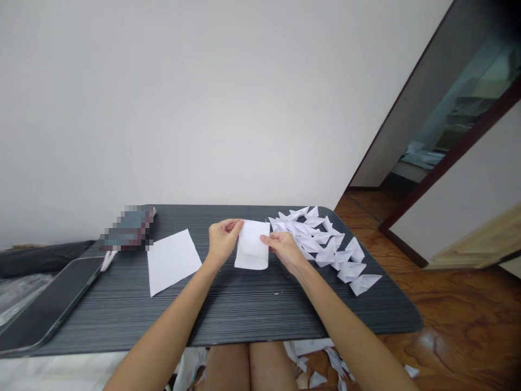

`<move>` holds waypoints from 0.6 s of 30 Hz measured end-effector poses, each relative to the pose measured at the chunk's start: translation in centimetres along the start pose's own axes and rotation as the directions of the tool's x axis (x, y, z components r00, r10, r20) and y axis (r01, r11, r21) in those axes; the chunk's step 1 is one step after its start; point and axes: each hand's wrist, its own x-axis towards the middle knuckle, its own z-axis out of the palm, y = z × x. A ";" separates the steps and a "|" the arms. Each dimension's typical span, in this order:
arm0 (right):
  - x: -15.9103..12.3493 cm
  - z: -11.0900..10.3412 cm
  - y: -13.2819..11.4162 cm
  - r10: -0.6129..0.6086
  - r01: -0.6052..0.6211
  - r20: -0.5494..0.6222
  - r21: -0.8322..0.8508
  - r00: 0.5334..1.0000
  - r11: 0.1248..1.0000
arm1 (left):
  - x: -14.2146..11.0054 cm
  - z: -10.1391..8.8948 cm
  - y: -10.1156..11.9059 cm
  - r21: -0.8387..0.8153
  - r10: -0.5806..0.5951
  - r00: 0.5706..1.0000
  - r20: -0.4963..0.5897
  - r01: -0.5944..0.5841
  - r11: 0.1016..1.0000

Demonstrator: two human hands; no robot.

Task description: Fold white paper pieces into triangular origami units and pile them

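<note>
A white sheet of paper [252, 251] is held up over the middle of the table, its lower edge curling slightly. My left hand [223, 238] pinches its upper left corner between thumb and fingers. On the other side, my right hand [284, 247] grips the right edge, thumb on the front face and fingers behind. Just beyond my right hand lies a cluster of folded white paper pieces [325, 239], pointed in shape and partly overlapping. To the left of my left hand, another white sheet [173, 262] rests flat on the table.
The dark striped table [252, 320] stands against a white wall. At its left lie a phone-like dark slab [49, 309] and a pixelated, blurred-out object [129, 228]. Paper scraps [317, 379] litter the wooden floor below. An open doorway is at the right.
</note>
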 end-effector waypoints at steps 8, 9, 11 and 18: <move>-0.6 0.6 0.0 -0.018 0.019 0.010 -0.093 1.000 0.996 | 0.5 -0.3 -0.9 -0.002 0.025 0.993 -0.111 -0.026 1.000; -0.7 0.7 -0.1 -0.017 0.019 0.022 -0.107 1.000 0.994 | 0.6 -0.4 -1.0 -0.004 0.025 0.991 -0.132 -0.026 1.000; -1.0 0.9 -0.2 -0.003 0.014 0.076 -0.138 0.997 0.990 | 0.6 -0.6 -1.0 -0.007 0.023 0.984 -0.176 -0.024 1.000; -0.9 1.3 0.0 -0.033 0.048 0.079 -0.191 0.996 0.980 | 1.5 -1.2 -1.8 -0.067 0.010 0.958 -0.287 -0.031 0.997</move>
